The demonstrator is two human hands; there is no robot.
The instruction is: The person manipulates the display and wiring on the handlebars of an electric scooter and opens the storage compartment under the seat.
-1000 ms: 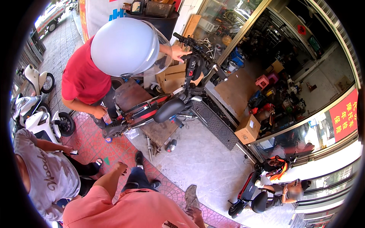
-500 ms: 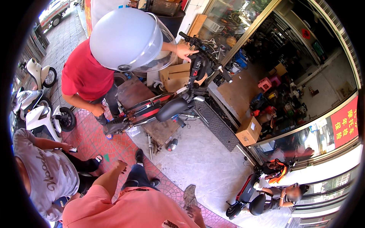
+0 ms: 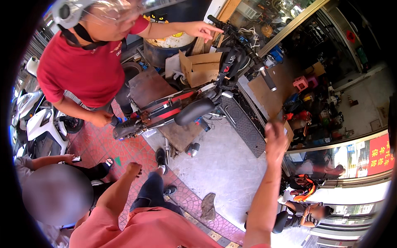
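Holding L hand at lower ctr-left of frame, loosely curled, w/ e-bike apart from grip, up & right, at ctr. Raising R hand at ctr-right, blurred, apart from e-bike to upper L; can't tell if either grip's fully closed.

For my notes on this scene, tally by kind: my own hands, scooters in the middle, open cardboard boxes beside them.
Left hand and right hand: 2
Black-and-red scooter: 1
Open cardboard box: 1
Total: 4
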